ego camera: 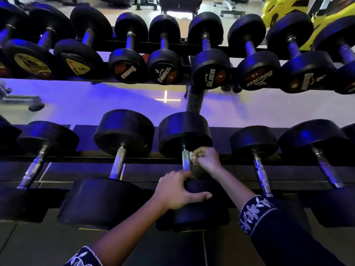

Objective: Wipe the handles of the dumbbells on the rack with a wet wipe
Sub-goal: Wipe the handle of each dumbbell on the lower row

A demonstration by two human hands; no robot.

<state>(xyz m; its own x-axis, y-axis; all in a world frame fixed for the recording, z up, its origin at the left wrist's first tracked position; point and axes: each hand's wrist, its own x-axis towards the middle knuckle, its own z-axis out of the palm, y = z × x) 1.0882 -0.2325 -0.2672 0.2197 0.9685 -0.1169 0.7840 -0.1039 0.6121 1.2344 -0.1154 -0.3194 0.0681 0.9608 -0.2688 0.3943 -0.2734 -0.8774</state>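
Note:
A black dumbbell (pixel 184 133) lies on the lower shelf of the rack (pixel 76 158), at the middle of the view. Its knurled metal handle (pixel 185 159) runs toward me. My right hand (pixel 206 159) pinches a small pale wet wipe (pixel 192 156) against the right side of that handle, just below the far weight. Over the top edge of the dumbbell's near weight (pixel 199 214), my left hand (pixel 177 190) grips with curled fingers and the thumb stretched right.
More black dumbbells (pixel 123 131) lie left and right on the lower shelf. The upper shelf (pixel 146 46) carries a row of smaller ones labelled Bouncer. Behind the rack are gym floor and machines, with a yellow object (pixel 278 8) at top right.

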